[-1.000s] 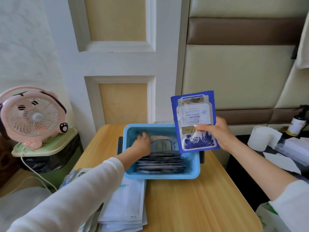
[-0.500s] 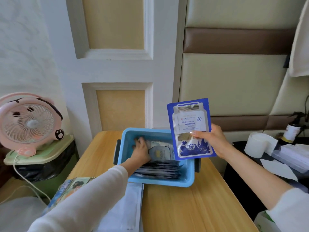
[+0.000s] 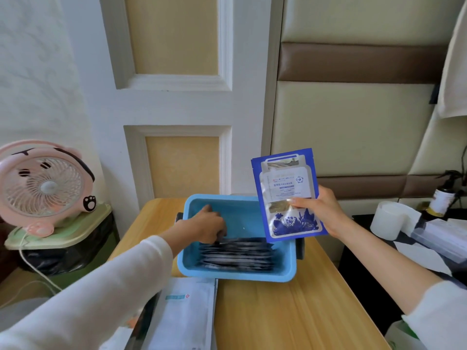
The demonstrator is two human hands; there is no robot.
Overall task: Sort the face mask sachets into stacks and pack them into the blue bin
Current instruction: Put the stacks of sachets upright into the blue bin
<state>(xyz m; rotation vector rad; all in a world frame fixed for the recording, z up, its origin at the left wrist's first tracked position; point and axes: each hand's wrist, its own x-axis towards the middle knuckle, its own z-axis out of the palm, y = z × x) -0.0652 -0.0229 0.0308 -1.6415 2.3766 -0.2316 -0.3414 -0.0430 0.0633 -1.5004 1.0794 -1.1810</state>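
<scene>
The right hand (image 3: 321,210) pinches the blue sachet (image 3: 285,195) over the blue bin (image 3: 240,277) at 2 o'clock; lay it flat while the left hand (image 3: 209,226), maybe gripping, holds the dark stack (image 3: 237,253) still.

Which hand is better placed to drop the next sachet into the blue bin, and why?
Right. The right hand pinches a blue sachet upright by the blue bin; the left hand is down inside it, at the dark sachets.
</scene>
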